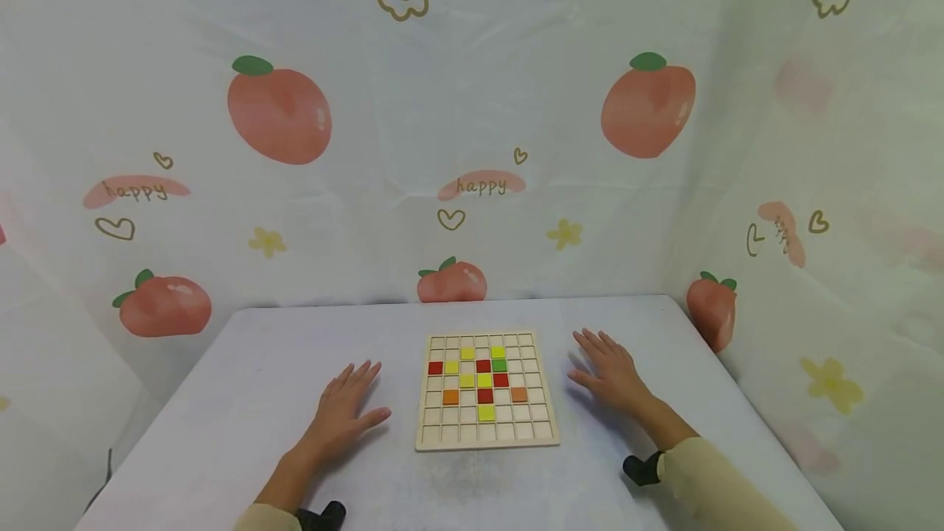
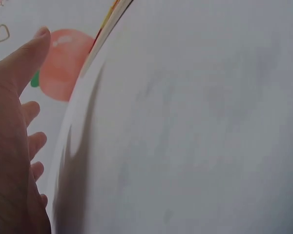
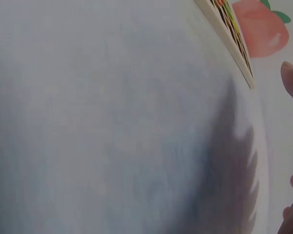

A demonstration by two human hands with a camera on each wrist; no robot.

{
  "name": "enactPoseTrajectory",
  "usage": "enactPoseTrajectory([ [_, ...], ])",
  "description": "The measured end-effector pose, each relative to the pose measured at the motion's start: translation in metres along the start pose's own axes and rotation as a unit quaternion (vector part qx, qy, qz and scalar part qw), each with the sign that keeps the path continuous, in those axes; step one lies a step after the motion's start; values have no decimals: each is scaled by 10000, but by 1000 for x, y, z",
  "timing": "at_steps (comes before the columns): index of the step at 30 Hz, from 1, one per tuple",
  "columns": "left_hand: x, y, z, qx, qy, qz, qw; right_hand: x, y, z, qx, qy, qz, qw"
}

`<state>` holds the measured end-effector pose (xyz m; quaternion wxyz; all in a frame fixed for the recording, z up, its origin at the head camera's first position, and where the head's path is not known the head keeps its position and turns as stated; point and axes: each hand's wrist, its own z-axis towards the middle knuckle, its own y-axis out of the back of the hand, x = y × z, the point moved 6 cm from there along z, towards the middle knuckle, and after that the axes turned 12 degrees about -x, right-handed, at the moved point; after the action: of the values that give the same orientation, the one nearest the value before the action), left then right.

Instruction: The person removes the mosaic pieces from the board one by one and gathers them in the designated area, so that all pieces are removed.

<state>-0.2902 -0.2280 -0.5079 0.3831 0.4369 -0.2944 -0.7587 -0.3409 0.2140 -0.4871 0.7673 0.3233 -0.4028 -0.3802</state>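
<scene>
A light wooden grid board [image 1: 442, 435] lies flat on the white table, with red, yellow, green and orange square tiles in some of its cells. To the left of the board is my left hand [image 1: 341, 418], palm down with fingers stretched forward and thumb pointing at the board. My right hand [image 1: 610, 375] is on the other side, its fingers spread and nothing in it. Neither hand touches the board. In the right wrist view a corner of the board [image 3: 234, 48] shows near the thumb; the left wrist view catches only a sliver of the board's edge.
The white table [image 1: 280, 359] reaches back to a curtain [image 1: 472, 105] printed with peaches, hearts and flowers. A dark strap piece sits at each wrist, the right one [image 1: 642, 469] beside a beige sleeve [image 1: 711, 482]. A thin dark cable [image 1: 109, 465] hangs by the table's left edge.
</scene>
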Motion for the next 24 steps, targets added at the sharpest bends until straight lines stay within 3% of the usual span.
enactPoseTrajectory([
  [7,-17,-14,3,227,273,-223,9991,18,-18,7,-19,-282,359,9990],
  [15,-34,-30,8,356,368,-397,9979,35,-35,22,3,-806,924,9924],
  [21,-39,-42,10,506,540,-293,9968,49,-45,32,38,-1130,1297,9851],
  [24,-40,-43,9,604,685,-225,9956,54,-49,37,17,-1071,1358,9849],
])
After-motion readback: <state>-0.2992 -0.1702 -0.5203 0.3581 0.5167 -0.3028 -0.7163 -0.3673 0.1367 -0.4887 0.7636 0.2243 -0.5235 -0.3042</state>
